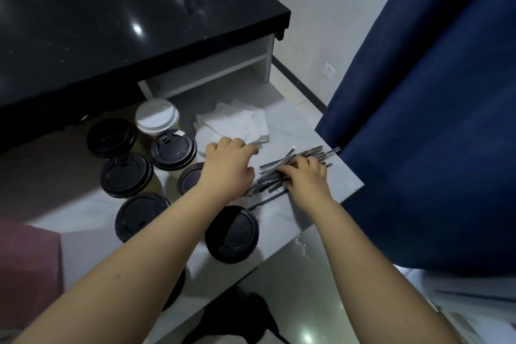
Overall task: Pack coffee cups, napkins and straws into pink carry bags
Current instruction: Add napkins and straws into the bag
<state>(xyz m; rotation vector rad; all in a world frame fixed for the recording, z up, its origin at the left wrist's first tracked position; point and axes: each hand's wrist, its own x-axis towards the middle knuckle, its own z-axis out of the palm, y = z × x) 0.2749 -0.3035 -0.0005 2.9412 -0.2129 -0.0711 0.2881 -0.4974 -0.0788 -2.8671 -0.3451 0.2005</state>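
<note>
1. A blue curtain (432, 120) is hanging along the right, and a black counter (111, 22) is standing at the back.
2. The white table (279, 220) is carrying all the supplies.
3. A pink carry bag (28, 265) is sitting at the table's left edge, well apart from the hands. Only part of it is showing, so I cannot tell whether anything is inside.
4. The coffee cups (231, 234), most of them wearing black lids, are clustering left of centre. One white-lidded cup (157, 117) is standing behind them.
5. The napkins (237, 123) are lying in a loose, overlapping stack beyond the hands. Being soft and light, they are probably best pinched at an edge, several sheets at once.
6. The left hand (226, 167) is reaching over the near edge of the napkins with its fingers curled. I cannot tell whether it is grasping anything.
7. The right hand (307, 179) is lying on the straws with its fingers bent down onto them. I cannot tell whether it is pinching any.
8. The straws (312, 152) are lying in a crossed heap near the table's right edge. Their glossy wrappers are likely making them slippery. Being thin and light, they would be easiest to pinch one at a time near the middle.
</note>
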